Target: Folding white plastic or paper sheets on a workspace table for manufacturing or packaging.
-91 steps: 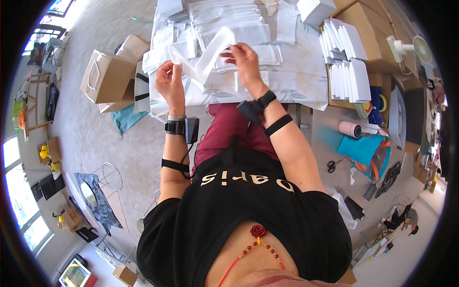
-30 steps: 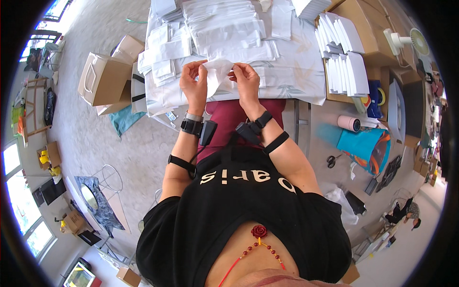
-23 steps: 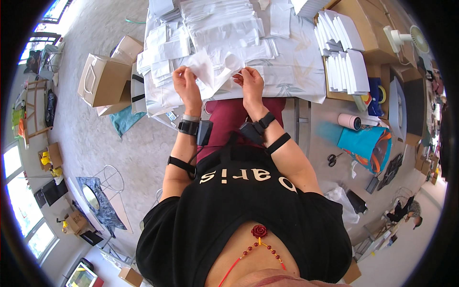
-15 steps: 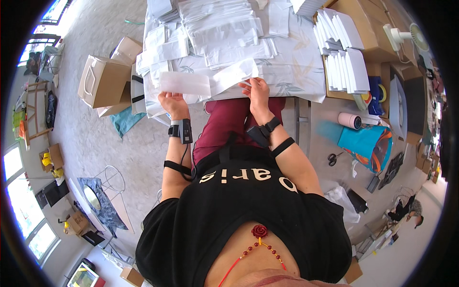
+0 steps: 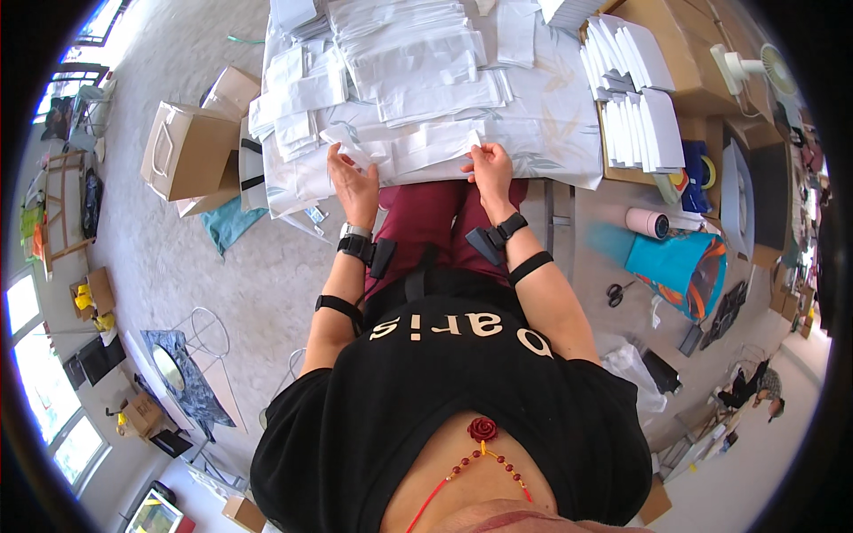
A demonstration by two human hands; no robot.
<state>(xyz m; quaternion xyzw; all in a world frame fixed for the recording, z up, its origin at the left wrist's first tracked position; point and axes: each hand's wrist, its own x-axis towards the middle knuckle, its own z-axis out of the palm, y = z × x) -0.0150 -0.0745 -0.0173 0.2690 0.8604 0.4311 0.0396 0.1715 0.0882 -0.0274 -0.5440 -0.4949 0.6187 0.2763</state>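
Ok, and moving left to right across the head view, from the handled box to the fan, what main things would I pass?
Handled box → left hand → right hand → pink cylinder → fan.

Passage: right part of white leaf-patterned table (image 5: 562, 115) | blocked ahead: heaped flat white sleeves (image 5: 404, 53) | blocked right: upright white folded packs (image 5: 653, 129)

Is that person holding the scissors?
No, the scissors lie on the floor, while the left hand and right hand are at a white sheet.
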